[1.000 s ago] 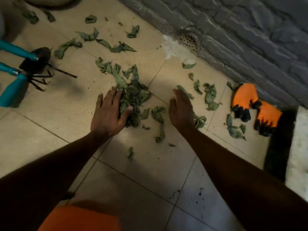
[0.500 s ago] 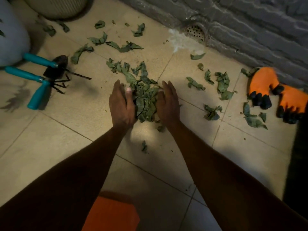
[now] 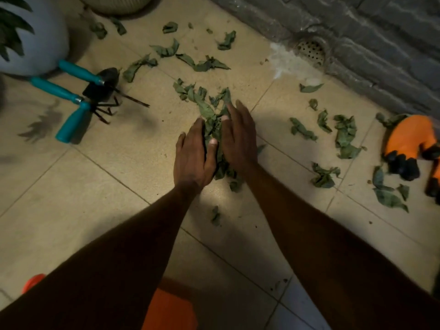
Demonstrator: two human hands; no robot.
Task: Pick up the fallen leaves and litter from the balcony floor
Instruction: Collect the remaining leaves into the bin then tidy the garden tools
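A pile of green fallen leaves [image 3: 212, 115] lies on the beige tiled floor [image 3: 119, 186] in the middle of the head view. My left hand [image 3: 191, 156] presses against the pile's left side, thumb lying on the leaves. My right hand [image 3: 239, 136] presses against its right side with straight fingers, so the pile is squeezed between both palms. Loose leaves [image 3: 202, 64] are scattered farther back, more leaves [image 3: 345, 134] lie to the right, and one small leaf [image 3: 215, 216] sits near my forearms.
Teal-handled garden tools [image 3: 78, 91] lie at the left beside a white pot [image 3: 35, 51]. Orange gloves [image 3: 409, 141] rest at the right edge. A grey stone wall [image 3: 381, 44] with a floor drain [image 3: 310, 51] runs along the back.
Both hands have swept inward from apart and closed on the pile, gathering the leaves into a narrower heap between the palms.
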